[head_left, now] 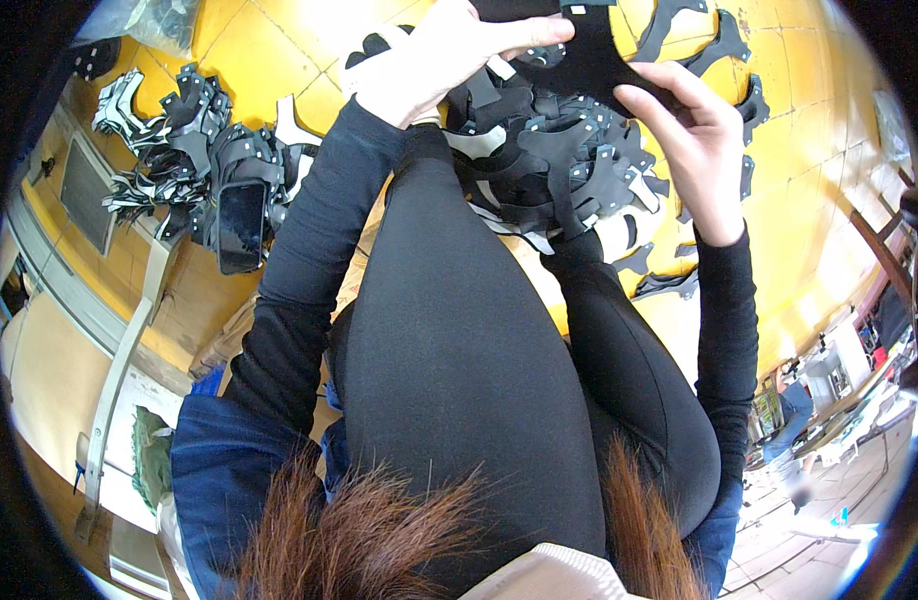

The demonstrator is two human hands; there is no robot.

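Observation:
A black cut fabric piece [591, 62] with a small white tag at its top is held up at the far edge of the view, partly out of frame. My left hand [434, 62] grips its left side, thumb laid over the front. At its lower right edge, my right hand [701, 140] pinches it between thumb and fingers. Beneath lies a heap of similar black and grey cut pieces [564, 150], some showing white undersides and small pale tags. The heap sits on the yellow floor between and beyond my feet.
Left of my left arm, stacked bundles of dark and white pieces [184, 135] lie with a black phone [241, 228] against them. More single pieces [719, 45] are spread at the right. A clear plastic bag [164, 25] rests far left; a metal-framed stand [129, 345] is nearer.

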